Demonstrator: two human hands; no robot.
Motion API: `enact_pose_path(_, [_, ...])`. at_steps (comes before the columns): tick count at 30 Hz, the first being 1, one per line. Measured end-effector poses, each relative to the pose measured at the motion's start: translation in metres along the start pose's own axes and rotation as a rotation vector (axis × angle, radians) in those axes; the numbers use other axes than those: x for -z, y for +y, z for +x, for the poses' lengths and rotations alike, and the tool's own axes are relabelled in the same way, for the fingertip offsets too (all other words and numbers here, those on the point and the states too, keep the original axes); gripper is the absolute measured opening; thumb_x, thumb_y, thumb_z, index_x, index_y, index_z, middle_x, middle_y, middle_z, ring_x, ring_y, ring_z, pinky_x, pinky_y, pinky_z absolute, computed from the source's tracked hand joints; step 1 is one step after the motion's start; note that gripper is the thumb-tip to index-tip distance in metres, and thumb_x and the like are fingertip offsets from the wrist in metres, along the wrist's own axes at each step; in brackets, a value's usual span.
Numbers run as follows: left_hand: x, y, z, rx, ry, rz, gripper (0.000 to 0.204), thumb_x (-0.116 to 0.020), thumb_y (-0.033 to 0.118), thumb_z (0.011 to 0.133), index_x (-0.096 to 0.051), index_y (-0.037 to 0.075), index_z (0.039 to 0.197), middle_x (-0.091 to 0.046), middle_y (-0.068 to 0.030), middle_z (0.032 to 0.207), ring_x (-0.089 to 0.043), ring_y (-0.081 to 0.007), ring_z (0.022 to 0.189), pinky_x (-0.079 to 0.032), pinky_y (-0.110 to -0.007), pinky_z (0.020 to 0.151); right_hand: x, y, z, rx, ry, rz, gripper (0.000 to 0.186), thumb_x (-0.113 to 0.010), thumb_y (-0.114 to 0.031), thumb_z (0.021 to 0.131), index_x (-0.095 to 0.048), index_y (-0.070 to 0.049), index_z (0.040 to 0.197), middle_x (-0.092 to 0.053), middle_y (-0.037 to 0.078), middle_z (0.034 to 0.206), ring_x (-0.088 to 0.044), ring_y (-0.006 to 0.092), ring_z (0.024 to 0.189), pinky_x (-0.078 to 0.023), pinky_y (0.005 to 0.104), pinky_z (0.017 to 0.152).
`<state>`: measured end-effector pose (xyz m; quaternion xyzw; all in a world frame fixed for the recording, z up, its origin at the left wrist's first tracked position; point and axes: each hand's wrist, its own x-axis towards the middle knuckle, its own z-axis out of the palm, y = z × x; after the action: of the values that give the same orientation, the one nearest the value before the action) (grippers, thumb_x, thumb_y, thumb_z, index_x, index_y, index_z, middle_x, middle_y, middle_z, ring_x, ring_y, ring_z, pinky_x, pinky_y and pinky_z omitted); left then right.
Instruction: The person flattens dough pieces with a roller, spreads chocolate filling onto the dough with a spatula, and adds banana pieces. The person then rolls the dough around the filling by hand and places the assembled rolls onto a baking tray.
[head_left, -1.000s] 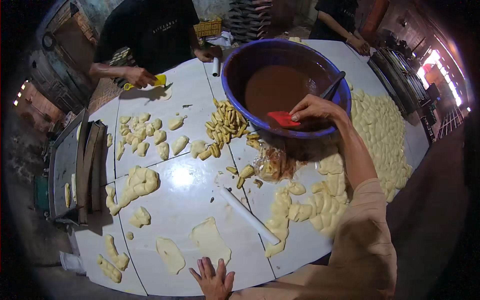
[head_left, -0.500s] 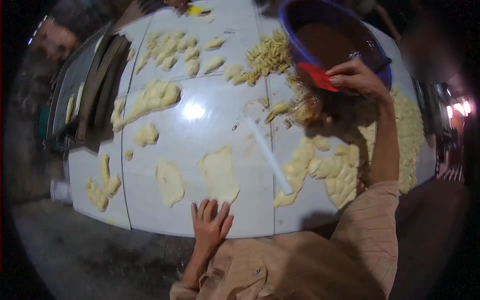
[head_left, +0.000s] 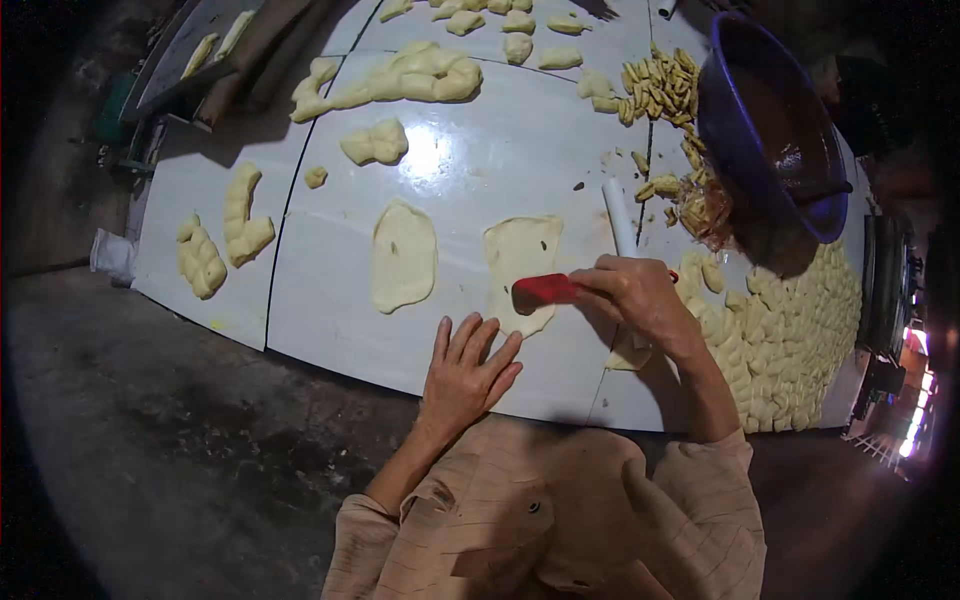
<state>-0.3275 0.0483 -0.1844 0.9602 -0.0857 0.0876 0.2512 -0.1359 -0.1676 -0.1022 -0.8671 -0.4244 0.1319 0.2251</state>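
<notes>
My right hand (head_left: 632, 298) grips a red spatula (head_left: 552, 287), its blade bearing brown paste over a flattened, pale dough sheet (head_left: 518, 243). My left hand (head_left: 463, 370) lies open, fingers apart, at that sheet's near end. A second flat sheet (head_left: 404, 258) lies to the left. A white rolling pin (head_left: 619, 215) rests just beyond my right hand. A blue basin (head_left: 722, 120) of brown liquid stands at the back right, beside banana pieces (head_left: 660, 85) and a stained plastic bag (head_left: 705, 215).
Dough lumps (head_left: 375, 142) are scattered over the white table (head_left: 335, 250), with a dense spread of dough pieces (head_left: 795, 350) at right. Metal trays (head_left: 175, 85) stand at the left edge. Part of another person's hand (head_left: 598, 8) shows at the top.
My right hand has brought the red spatula from over the basin down onto the right dough sheet. The view has tilted, so the table appears higher in it.
</notes>
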Motion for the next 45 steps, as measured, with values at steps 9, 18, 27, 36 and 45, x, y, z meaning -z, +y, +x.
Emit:
enact_pose_path(9, [-0.002,0.001,0.016,0.018,-0.054,-0.055,0.062,-0.071,0.046,0.092,-0.058,0.012,0.142,-0.046,-0.0209,0.150,-0.041,-0.0447,0.139,-0.026,-0.071,0.113,-0.023,-0.035,-0.030,-0.182,0.175,-0.138,0.020,-0.071,-0.016,0.090,-0.069,-0.011,0.109,-0.062,0.008,0.080,-0.067,0.0301,0.072,-0.053,0.0430,0.061])
enact_pose_path(18, [-0.015,0.007,0.028,0.128,-0.216,0.136,0.086,-0.054,0.067,0.095,-0.036,0.014,0.161,-0.023,-0.0316,0.165,-0.018,-0.0525,0.153,-0.008,-0.081,0.111,-0.032,-0.041,-0.045,-0.419,0.263,0.004,0.017,-0.067,-0.022,0.097,-0.071,-0.009,0.108,-0.071,0.012,0.094,-0.071,0.0339,0.082,-0.056,0.0438,0.070])
enact_pose_path(27, [-0.013,0.002,0.008,0.073,-0.233,0.096,0.080,-0.061,0.061,0.094,-0.041,0.018,0.158,-0.025,-0.0301,0.165,-0.021,-0.0528,0.152,-0.013,-0.080,0.112,-0.039,-0.012,-0.052,-0.559,0.280,0.329,0.027,-0.076,-0.019,0.092,-0.075,-0.003,0.113,-0.077,0.011,0.090,-0.070,0.0166,0.072,-0.054,0.0297,0.065])
enact_pose_path(36, [-0.004,-0.001,-0.006,0.071,-0.187,0.120,0.066,-0.071,0.054,0.092,-0.056,0.024,0.149,-0.039,-0.0292,0.157,-0.035,-0.0541,0.144,-0.019,-0.079,0.111,0.123,0.089,-0.054,-0.665,0.766,0.624,0.031,-0.077,-0.026,0.095,-0.073,0.000,0.111,-0.068,0.000,0.080,-0.058,0.0032,0.065,-0.041,0.0205,0.051])
enact_pose_path(45, [-0.011,0.008,-0.005,0.052,-0.265,0.191,0.056,-0.070,0.055,0.092,-0.063,0.026,0.139,-0.042,-0.0270,0.154,-0.033,-0.0533,0.145,-0.018,-0.077,0.114,0.209,0.244,-0.058,-0.785,0.339,-0.381,0.026,-0.078,-0.027,0.084,-0.080,-0.008,0.102,-0.075,0.020,0.099,-0.074,0.0366,0.095,-0.058,0.0476,0.079])
